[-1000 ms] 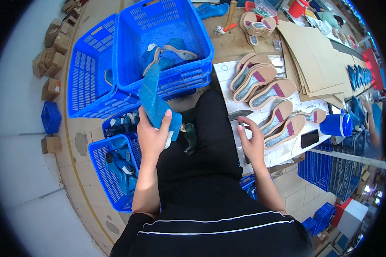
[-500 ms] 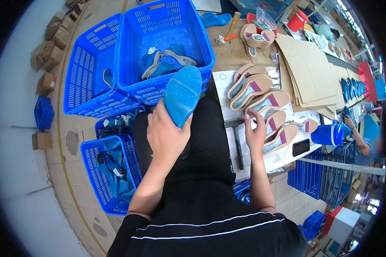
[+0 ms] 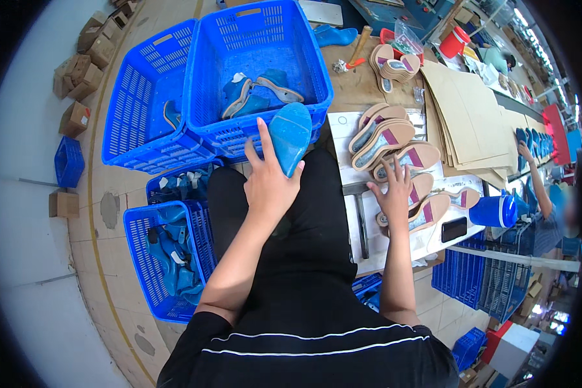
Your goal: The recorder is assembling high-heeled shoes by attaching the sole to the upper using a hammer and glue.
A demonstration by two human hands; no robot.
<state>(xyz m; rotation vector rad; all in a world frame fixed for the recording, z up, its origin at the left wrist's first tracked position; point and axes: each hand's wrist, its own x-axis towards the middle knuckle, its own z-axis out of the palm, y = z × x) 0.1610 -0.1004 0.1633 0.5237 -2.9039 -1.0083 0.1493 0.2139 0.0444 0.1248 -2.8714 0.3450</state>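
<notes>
A blue shoe last (image 3: 290, 138) with a smooth sole face is held over my lap by my left hand (image 3: 273, 187). The thumb rests along its near edge, while the index finger sticks out to the left of it. My right hand (image 3: 394, 198), empty and with fingers apart, is over a group of tan insoles (image 3: 409, 159) with purple and grey patches on the white-covered table. Whether its fingertips touch them, I cannot tell. Close to its left side lies a dark hammer (image 3: 361, 221).
Ahead on the left stand blue crates (image 3: 258, 48), one holding several lasts with insoles. Another crate (image 3: 169, 262) of blue lasts sits by my left leg. To the right are cardboard sheets (image 3: 469, 116), a phone (image 3: 454, 229) and a blue jug (image 3: 493, 211). A co-worker's arm (image 3: 538, 181) shows at far right.
My left hand and the last have moved right and slightly lower, and its fingers have loosened and spread. The fingers of my right hand have spread over the insoles.
</notes>
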